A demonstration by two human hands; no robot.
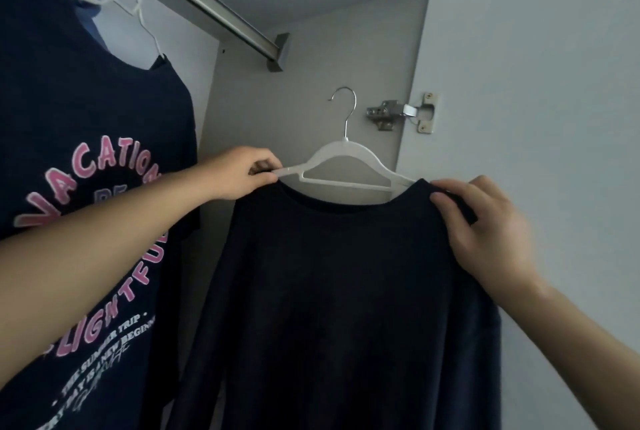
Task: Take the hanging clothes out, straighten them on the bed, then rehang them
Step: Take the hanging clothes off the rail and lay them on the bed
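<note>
A plain dark navy long-sleeved top (339, 277) hangs from a white plastic hanger (343, 166) with a metal hook, held up in front of the open wardrobe, below the rail. My left hand (242, 173) pinches the hanger's bare left arm, which sticks out past the neckline. My right hand (485, 225) grips the top's right shoulder, where the cloth covers the hanger's other arm. The hook is free, well under the metal rail (207, 3).
A navy T-shirt with pink lettering (93, 204) hangs on a white hanger (138, 10) from the rail at the left. The wardrobe's grey side wall with a door hinge (401, 114) stands behind, and the open door (554, 83) is at the right.
</note>
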